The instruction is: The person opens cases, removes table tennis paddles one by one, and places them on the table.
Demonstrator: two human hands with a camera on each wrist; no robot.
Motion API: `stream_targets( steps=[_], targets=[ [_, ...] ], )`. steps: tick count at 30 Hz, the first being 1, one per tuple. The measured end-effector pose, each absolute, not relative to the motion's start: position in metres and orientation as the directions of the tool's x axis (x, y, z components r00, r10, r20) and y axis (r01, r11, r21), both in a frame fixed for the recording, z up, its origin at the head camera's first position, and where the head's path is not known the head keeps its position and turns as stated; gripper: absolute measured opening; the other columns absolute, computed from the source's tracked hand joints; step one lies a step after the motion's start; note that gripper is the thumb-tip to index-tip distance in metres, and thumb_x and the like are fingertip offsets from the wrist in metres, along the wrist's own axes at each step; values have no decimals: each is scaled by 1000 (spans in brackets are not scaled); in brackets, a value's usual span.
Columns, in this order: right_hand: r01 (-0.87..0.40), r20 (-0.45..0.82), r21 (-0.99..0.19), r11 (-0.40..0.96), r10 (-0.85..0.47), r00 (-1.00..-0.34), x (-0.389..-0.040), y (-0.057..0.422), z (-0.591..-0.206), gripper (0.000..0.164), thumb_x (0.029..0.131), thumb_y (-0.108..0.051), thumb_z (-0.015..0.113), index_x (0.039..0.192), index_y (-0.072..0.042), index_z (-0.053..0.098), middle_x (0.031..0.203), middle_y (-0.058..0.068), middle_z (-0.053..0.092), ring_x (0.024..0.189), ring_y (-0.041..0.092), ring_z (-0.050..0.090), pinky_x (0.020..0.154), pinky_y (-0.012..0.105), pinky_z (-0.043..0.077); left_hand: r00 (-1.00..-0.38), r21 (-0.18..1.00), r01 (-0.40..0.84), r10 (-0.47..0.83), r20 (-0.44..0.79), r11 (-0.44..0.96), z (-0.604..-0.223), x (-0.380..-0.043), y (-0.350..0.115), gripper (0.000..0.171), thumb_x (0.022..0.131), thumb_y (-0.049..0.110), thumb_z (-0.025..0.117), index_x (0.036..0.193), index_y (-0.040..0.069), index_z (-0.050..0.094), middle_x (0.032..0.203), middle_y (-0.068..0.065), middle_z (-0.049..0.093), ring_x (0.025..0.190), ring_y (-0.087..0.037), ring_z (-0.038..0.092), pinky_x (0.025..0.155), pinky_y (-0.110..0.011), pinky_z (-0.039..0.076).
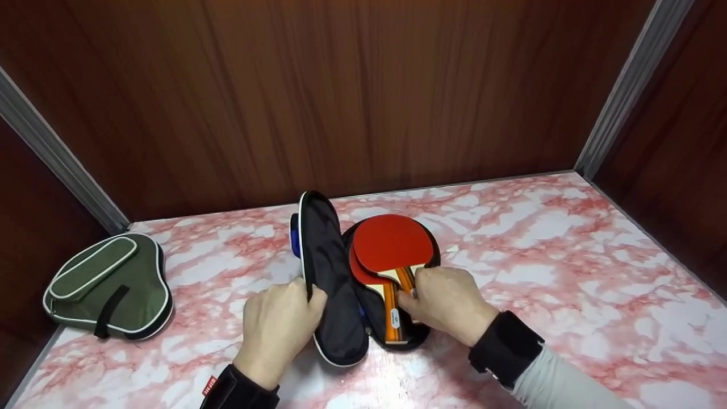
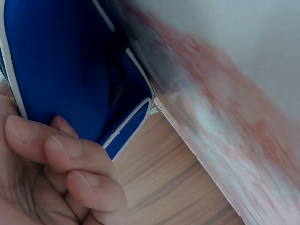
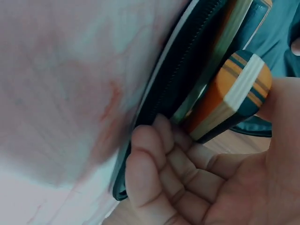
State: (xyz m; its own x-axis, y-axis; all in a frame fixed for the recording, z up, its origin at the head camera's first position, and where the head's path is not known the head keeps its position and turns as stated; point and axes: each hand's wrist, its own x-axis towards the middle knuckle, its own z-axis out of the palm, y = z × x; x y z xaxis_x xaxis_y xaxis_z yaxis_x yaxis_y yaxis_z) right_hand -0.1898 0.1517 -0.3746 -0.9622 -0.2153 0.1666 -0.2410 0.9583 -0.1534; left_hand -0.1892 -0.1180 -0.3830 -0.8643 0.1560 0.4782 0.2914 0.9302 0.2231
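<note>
A blue paddle case [image 2: 56, 61] with white piping lies unzipped, its black-lined lid [image 1: 335, 284] raised on the left. My left hand [image 1: 284, 324] grips the lid's edge, thumb on the lining and fingers against the blue outside. Two red table tennis paddles overlap in the case's other half. The upper paddle [image 1: 392, 241] has its striped handle [image 3: 229, 96] between the thumb and fingers of my right hand [image 1: 451, 301]. Beneath it, the lower paddle [image 1: 392, 312] shows its handle and part of its red face. My right fingertips [image 3: 143, 176] lie along the case's zipped rim.
At the far left of the marbled table [image 1: 539, 272] lies a green paddle case [image 1: 113, 289] with white piping and a black strap. Brown wood panels [image 1: 363, 96] stand behind the table and at both sides.
</note>
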Motion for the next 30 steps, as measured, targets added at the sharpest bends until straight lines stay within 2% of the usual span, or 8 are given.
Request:
stream_targets(
  steps=[5,10,17,23,26,30],
  targets=[
    [-224,173,-182,957,-193,-966,-191,157,-374,47,98,-33,75,59,-17,54,53,-5,44,55,21,55,56,46,49,-859,228,294,153,488,928,-383,-189,-117,43,99,26,68,62,15,49,53,-8,52,49,-37,60,46,-52,42],
    [-224,242,-134,965,-188,-952,-189,164,-376,39,96,-29,75,66,-15,53,55,-1,47,54,24,57,52,48,51,-848,228,298,147,510,927,-384,-188,-116,42,98,26,69,62,15,50,54,-9,55,50,-39,61,46,-54,42],
    [-234,293,-88,968,-199,-935,-189,175,-380,30,100,-28,72,86,-6,57,57,3,49,51,31,60,49,53,51,-852,225,291,145,502,930,-383,-187,-116,42,98,27,68,63,14,50,55,-11,57,50,-39,62,47,-54,43],
    [-237,205,-146,961,-204,-957,-190,185,-376,32,109,-31,65,109,1,63,64,3,53,55,25,57,55,50,51,-847,219,294,148,510,930,-385,-186,-116,43,98,27,69,62,15,49,53,-10,54,49,-38,61,46,-52,42],
    [-242,195,-168,956,-208,-958,-189,192,-375,34,110,-31,64,116,2,62,66,2,53,55,22,53,55,48,50,-846,220,297,150,512,929,-385,-186,-116,44,98,27,69,62,15,49,53,-8,53,48,-37,60,45,-52,42],
    [-275,247,-176,945,-228,-942,-187,203,-377,28,111,-29,63,110,-1,60,64,0,50,51,19,48,51,45,47,-843,219,298,149,516,929,-385,-187,-115,44,99,27,69,61,16,48,52,-7,52,47,-36,59,45,-51,41]
  ],
)
